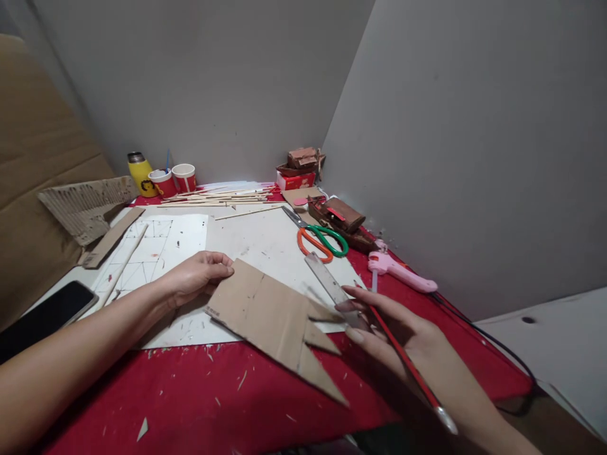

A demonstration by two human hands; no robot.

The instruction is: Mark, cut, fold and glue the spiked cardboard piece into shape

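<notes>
My left hand (202, 276) pinches the upper left corner of a cut piece of brown cardboard (265, 309), holding it tilted above the white sheet. Pencil lines cross the cardboard, and its right end is cut into pointed strips. In my right hand (403, 338) a red pencil (403, 354) lies between thumb and fingers, its silvery end toward me. The fingertips of that hand are at the near end of a metal ruler (326, 279); whether they grip it is blurred. Beyond the ruler lie scissors (315, 237) with orange and green handles.
A pink glue gun (403, 272) with a black cable lies at right. Brown model boats (344, 218), thin wooden sticks (222, 197), red-and-white cups (184, 178) and a yellow bottle (140, 174) stand behind. At left are a phone (52, 316) and a paper with drawn lines (156, 246).
</notes>
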